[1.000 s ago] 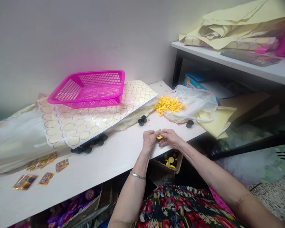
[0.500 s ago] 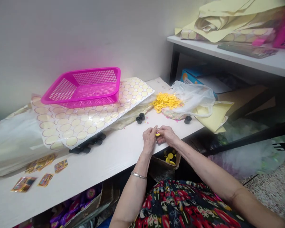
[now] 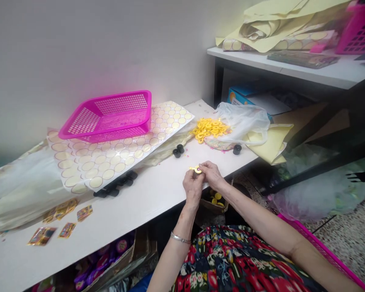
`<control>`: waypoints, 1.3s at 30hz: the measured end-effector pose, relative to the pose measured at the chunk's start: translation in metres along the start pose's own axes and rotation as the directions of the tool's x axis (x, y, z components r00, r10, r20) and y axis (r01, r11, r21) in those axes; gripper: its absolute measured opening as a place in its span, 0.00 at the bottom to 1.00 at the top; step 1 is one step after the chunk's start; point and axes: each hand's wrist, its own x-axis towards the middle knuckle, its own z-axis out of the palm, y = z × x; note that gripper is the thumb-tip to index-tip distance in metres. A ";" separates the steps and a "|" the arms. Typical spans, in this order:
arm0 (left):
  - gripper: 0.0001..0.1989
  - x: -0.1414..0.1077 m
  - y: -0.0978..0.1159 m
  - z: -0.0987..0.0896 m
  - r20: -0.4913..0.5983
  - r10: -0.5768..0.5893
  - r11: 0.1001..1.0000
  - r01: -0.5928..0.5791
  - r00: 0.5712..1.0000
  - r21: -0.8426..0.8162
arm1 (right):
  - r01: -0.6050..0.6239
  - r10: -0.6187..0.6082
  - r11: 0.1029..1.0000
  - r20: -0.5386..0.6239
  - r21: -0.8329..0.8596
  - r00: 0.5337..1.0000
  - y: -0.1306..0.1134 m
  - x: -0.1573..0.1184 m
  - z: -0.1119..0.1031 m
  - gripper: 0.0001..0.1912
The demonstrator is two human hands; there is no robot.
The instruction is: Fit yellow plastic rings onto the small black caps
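My left hand (image 3: 193, 187) is closed on a small yellow plastic ring-shaped piece (image 3: 197, 170) with a short tab pointing left and a pinkish centre. The fingers of my right hand (image 3: 212, 174) pinch the same piece from its right side. Both hands are above the front edge of the white table (image 3: 146, 198). Beyond them lies a heap of yellow ring-shaped pieces (image 3: 209, 128), with tiny pink bits scattered near it. Black round caps (image 3: 178, 150) stand to the left of the heap, and another black cap (image 3: 237, 149) sits on the right.
A pink basket (image 3: 121, 115) rests on sheets of round stickers (image 3: 106, 164). A clear plastic bag (image 3: 246, 121) lies behind the heap. Below the table edge are a carton of yellow pieces (image 3: 214, 202) and a box of purple items (image 3: 101, 263). A shelf (image 3: 280, 67) stands at right.
The yellow piece is now raised and more exposed, with its tab showing to the left. My left fingers have curled lower beneath it. The camera view has shifted slightly.
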 end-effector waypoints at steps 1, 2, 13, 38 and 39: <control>0.10 0.002 -0.001 0.001 -0.006 -0.015 1.000 0.015 1.000 0.013 | -0.008 0.008 1.000 0.002 -0.022 1.000 -0.002 -0.001 -0.001 0.11; 0.11 0.004 -0.001 0.002 -0.004 -0.029 0.999 0.029 1.000 0.014 | -0.031 0.031 0.998 0.010 -0.045 0.999 -0.004 -0.003 -0.003 0.10; 0.12 0.027 0.024 -0.035 0.488 -0.041 0.952 0.182 0.872 -0.246 | -0.134 0.223 0.902 0.177 -0.410 0.959 -0.029 0.004 -0.014 0.12; 0.18 0.021 0.011 -0.007 0.167 -0.354 0.835 0.391 0.920 -0.387 | -0.213 0.283 0.861 0.087 -0.461 0.955 -0.024 0.013 0.001 0.13; 0.17 0.021 0.011 -0.006 0.149 -0.358 0.838 0.388 0.922 -0.383 | -0.204 0.280 0.860 0.099 -0.468 0.955 -0.023 0.014 0.001 0.12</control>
